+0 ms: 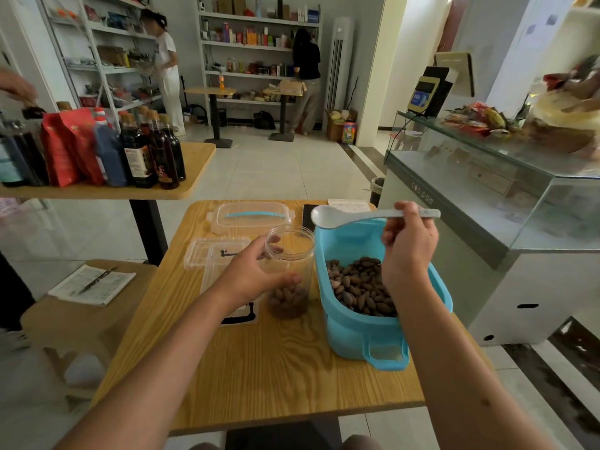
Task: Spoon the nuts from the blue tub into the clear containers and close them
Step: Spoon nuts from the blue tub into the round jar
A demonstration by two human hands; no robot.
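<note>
A blue tub (363, 339) of brown nuts (358, 284) stands on the right of the wooden table (259, 368). Just left of it stands a clear round jar (292, 254), open on top, with a shallow layer of nuts at its bottom. My left hand (256, 274) grips the jar's side. My right hand (407, 251) holds a white spoon (334, 217) by its handle. The spoon is level, above the tub's far end, and its bowl looks empty.
A clear lid with a blue handle (250, 217) and flat clear lids (214, 254) lie behind the jar. A dark phone (308, 216) and a paper lie at the table's far edge. A glass counter (487, 190) stands right, a table of bottles (97, 151) left.
</note>
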